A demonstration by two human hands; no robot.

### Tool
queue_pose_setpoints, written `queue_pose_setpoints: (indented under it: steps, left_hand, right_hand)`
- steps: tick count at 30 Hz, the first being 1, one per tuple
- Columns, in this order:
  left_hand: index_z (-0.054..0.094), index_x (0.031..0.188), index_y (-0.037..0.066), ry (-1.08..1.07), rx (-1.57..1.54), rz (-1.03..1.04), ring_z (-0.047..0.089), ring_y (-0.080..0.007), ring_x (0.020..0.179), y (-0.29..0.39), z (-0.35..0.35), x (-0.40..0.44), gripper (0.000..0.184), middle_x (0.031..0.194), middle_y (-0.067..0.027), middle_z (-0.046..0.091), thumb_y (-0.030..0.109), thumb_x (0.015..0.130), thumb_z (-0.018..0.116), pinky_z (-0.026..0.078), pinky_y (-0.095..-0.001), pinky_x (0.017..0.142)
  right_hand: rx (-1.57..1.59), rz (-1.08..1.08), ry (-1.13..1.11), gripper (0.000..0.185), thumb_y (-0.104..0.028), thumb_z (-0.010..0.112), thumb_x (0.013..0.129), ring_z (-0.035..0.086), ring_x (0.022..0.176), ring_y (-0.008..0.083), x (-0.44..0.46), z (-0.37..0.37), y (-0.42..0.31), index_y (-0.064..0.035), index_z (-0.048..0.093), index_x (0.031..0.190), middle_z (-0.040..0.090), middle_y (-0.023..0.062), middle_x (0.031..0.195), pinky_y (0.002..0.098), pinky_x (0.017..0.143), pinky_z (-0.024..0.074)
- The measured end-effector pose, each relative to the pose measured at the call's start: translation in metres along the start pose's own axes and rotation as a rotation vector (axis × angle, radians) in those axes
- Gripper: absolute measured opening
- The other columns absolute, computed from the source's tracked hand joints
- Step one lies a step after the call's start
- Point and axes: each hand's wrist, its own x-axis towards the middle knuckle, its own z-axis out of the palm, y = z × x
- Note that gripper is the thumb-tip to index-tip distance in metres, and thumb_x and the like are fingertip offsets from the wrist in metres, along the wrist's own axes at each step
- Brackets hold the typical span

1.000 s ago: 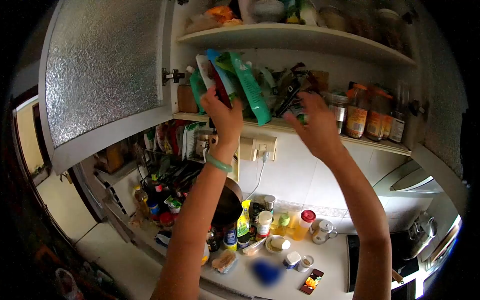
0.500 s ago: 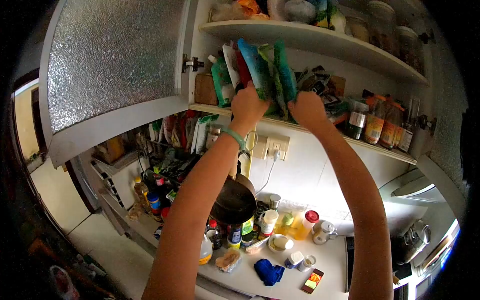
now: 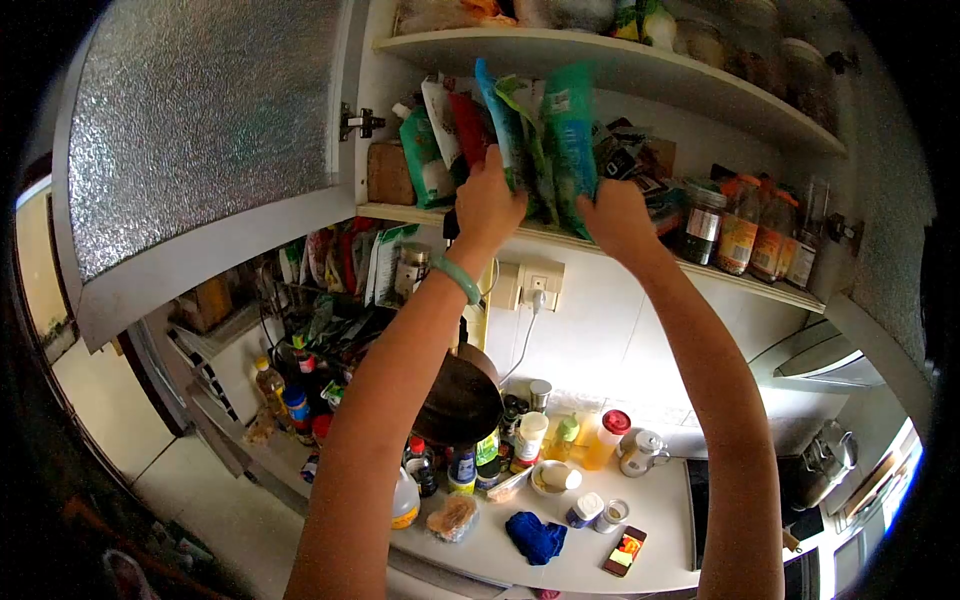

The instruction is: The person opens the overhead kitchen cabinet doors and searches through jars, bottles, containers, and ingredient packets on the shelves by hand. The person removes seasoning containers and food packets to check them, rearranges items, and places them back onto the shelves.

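On the cabinet's lower shelf stands an upright row of pouches. My left hand (image 3: 488, 208) is closed at the lower part of a slim blue pouch (image 3: 497, 115), next to a red pouch (image 3: 468, 130); its fingertips are partly hidden. My right hand (image 3: 622, 222) pinches the lower right edge of a teal-green pouch (image 3: 569, 140), whose broad side faces me. Between the hands, a lime-green pouch (image 3: 530, 125) leans among the others. Further left are a white pouch (image 3: 440, 115) and a green spouted pouch (image 3: 425, 160).
A frosted glass door (image 3: 205, 130) hangs open at left. Sauce bottles (image 3: 740, 225) stand on the shelf at right. Below, a dark pan (image 3: 458, 400) hangs above the counter, which holds a red-lidded jug (image 3: 606, 440), a blue cloth (image 3: 536, 538) and a phone (image 3: 625, 551).
The teal-green pouch has turned so that its broad side shows, with my right hand at its edge. My left hand stays among the pouches. The whole view has shifted slightly.
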Motion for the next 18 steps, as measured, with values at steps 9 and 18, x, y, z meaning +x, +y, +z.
queue_pose_setpoints:
  steps: [9, 18]
  left_hand:
    - [0.043, 0.119, -0.003, -0.075, -0.151, 0.022, 0.063, -0.0409, 0.078, -0.004, -0.006, 0.0, 0.055, 0.081, -0.0244, 0.063, 0.004, 0.07, 0.068, 0.051, -0.0469, 0.064]
    - [0.051, 0.12, -0.007, 0.085, -0.043, 0.003, 0.065, -0.0373, 0.081, -0.007, -0.047, 0.009, 0.054, 0.094, -0.0267, 0.064, 0.004, 0.07, 0.071, 0.052, -0.0437, 0.07]
  right_hand:
    - [-0.101, -0.068, 0.11, 0.048, -0.042, 0.061, 0.083, 0.066, 0.071, 0.0368, 0.012, 0.017, -0.032, 0.0047, 0.065, 0.077, 0.065, 0.0219, 0.073, 0.0435, 0.061, 0.0532]
    - [-0.191, 0.083, 0.021, 0.037, -0.031, 0.071, 0.07, 0.068, 0.074, 0.0304, 0.022, 0.009, -0.025, 0.0042, 0.066, 0.08, 0.066, 0.0195, 0.074, 0.0403, 0.063, 0.0548]
